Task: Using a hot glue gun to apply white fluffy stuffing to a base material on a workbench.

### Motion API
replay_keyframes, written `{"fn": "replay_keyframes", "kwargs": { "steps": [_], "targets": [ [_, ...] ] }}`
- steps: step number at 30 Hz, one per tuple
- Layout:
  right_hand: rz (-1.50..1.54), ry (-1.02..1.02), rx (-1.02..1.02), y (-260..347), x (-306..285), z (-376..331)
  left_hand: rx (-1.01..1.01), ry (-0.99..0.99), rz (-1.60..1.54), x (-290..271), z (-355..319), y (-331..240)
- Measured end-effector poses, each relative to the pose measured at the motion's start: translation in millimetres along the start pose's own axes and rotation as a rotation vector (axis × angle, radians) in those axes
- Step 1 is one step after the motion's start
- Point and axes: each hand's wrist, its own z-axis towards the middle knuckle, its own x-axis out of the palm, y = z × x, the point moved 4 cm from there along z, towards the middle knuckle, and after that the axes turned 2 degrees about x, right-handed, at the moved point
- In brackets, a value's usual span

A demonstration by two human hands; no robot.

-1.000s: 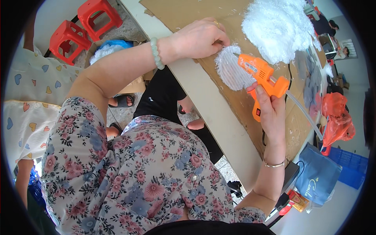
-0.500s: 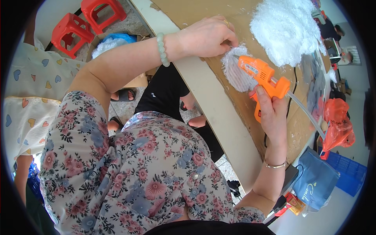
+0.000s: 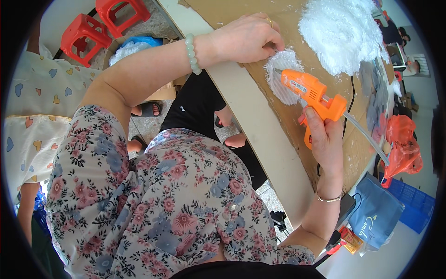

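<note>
- Head view, right hand: an orange glue gun (image 3: 312,95) is gripped by the right hand (image 3: 326,139), the fingers being wrapped around the handle and the thumb laid along its side. A thin bangle (image 3: 328,199) is worn at the wrist.
- Head view, glue gun: the nozzle is pointed toward the left hand and is set on or just above a white fluffy disc (image 3: 282,76); contact cannot be confirmed. A clear glue stick (image 3: 367,136) is seen projecting from the rear of the gun, beyond the right hand.
- Head view, left hand: the left hand (image 3: 245,38) is closed over the far edge of the white fluffy disc, the fingertips being pinched on its rim. A pale green bead bracelet (image 3: 192,53) is worn at the wrist.
- Head view, work surface: the disc is laid between the two hands on a brown cardboard sheet (image 3: 325,28), which is spread over a light table (image 3: 260,130).
- Head view, surroundings: a large pile of white fluff (image 3: 341,30) is located just beyond the glue gun, past the right hand. An orange plastic bag (image 3: 402,146) and a blue bag (image 3: 378,216) are located to the right of the right hand. Two red stools (image 3: 100,23) are located on the floor to the left of the left forearm.
</note>
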Motion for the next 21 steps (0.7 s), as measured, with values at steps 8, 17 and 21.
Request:
{"fn": "replay_keyframes", "kwargs": {
  "steps": [8, 17, 21],
  "targets": [
    [0.019, 0.053, 0.045, 2, -4, -12, 0.032, -0.023, -0.023, 0, -1, 3],
    [0.468, -0.144, 0.075, -9, -20, -18, 0.068, -0.044, -0.084, -2, 0, -4],
    [0.673, -0.261, 0.047, -19, -26, -13, 0.103, -0.02, -0.072, 0, 4, -8]
  ]
}}
